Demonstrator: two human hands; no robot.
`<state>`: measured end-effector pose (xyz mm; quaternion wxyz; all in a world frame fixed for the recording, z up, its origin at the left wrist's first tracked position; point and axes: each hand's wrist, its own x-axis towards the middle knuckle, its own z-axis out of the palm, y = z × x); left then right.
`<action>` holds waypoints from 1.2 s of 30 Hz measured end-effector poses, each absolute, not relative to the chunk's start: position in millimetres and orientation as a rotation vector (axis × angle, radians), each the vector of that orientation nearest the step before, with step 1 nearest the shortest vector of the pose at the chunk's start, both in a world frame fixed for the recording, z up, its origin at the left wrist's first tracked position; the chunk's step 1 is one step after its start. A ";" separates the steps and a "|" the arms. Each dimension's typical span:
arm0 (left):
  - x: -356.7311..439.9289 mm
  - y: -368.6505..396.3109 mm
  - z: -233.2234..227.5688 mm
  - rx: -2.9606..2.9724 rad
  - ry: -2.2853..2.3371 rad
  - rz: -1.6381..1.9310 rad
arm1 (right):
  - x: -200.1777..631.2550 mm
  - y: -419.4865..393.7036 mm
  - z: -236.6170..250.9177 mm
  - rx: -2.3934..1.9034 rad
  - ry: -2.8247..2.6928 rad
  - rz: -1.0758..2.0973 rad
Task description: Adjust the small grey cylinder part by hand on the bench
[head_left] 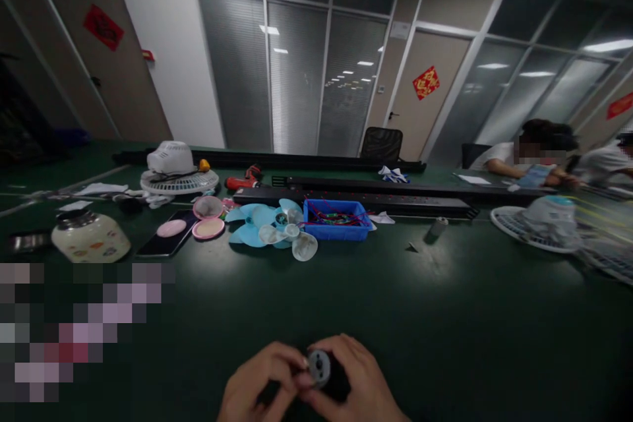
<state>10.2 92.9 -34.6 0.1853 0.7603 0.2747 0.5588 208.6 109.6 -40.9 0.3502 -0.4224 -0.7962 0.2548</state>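
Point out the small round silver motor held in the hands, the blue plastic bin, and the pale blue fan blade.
small round silver motor (319, 367): head view, its round metal end face.
blue plastic bin (336, 231): head view, front wall.
pale blue fan blade (251, 235): head view, a lower-left vane.

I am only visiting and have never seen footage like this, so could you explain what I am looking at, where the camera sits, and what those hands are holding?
There is no machine here: a person is working with two bare hands, and the one picture comes from a camera worn on the head, looking forward and down. At the bottom edge, the left hand and the right hand together grip a small round grey metal part with a dark body; what it is exactly is too small to tell. They work over a long dark green table. Further back lie pale blue plastic fan blades, a blue plastic tray of red wires, a white fan housing on a round white grille and a cream patterned jar. Other people sit at the far right.
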 end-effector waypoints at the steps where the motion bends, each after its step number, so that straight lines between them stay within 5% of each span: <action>1: 11.2 93.7 -33.4 2.160 0.802 1.609 | 209.3 110.6 -41.5 -1.080 -2.069 0.694; 19: 7.1 105.6 -26.9 2.205 0.565 1.603 | 210.2 122.5 -32.9 -1.118 -2.278 0.750; 26: 11.2 102.6 -29.6 1.864 0.865 1.588 | 202.1 124.0 -22.9 -0.990 -2.353 0.642; 36: 11.3 98.0 -22.4 2.031 0.700 1.606 | 200.8 119.2 -18.3 -1.012 -2.530 0.466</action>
